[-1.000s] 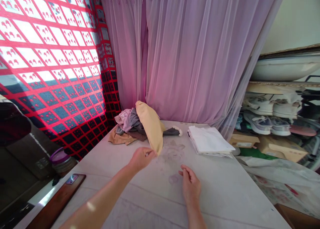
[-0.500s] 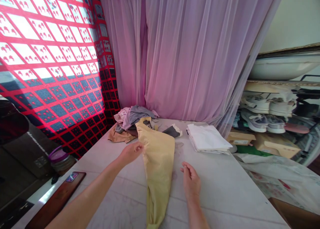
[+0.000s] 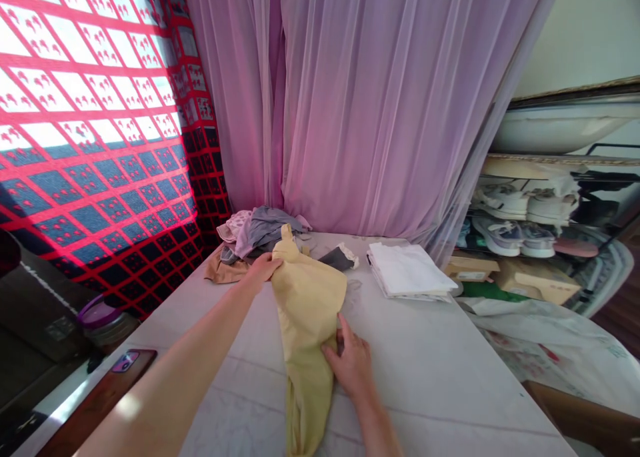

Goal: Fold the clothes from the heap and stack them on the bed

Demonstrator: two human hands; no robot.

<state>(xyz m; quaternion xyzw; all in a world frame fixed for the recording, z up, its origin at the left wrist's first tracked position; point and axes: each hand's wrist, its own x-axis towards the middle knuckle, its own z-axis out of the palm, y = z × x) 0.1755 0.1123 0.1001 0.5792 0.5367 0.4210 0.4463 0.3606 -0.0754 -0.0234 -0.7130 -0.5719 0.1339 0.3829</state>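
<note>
A pair of pale yellow trousers, folded lengthwise, lies on the white-covered surface, with its narrow end toward me. My left hand is closed on the left edge near the far end. At the right edge, my right hand grips the cloth, its thumb lying on top and its forefinger at the border. The other right fingers are curled and partly hidden. Beyond the trousers is a heap of crumpled clothes in grey, pink and brown. A dark grey cloth piece with a pale frilled end lies just behind them.
A stack of folded white cloth sits at the back right. On the left edge rests a brown board with a phone on it. Purple curtains hang behind. A rack with shoes and boxes stands at the right.
My left hand has moved forward to the trousers' far left edge and closed on it. My right hand has come left from beside the trousers onto their right edge. The view has shifted slightly.
</note>
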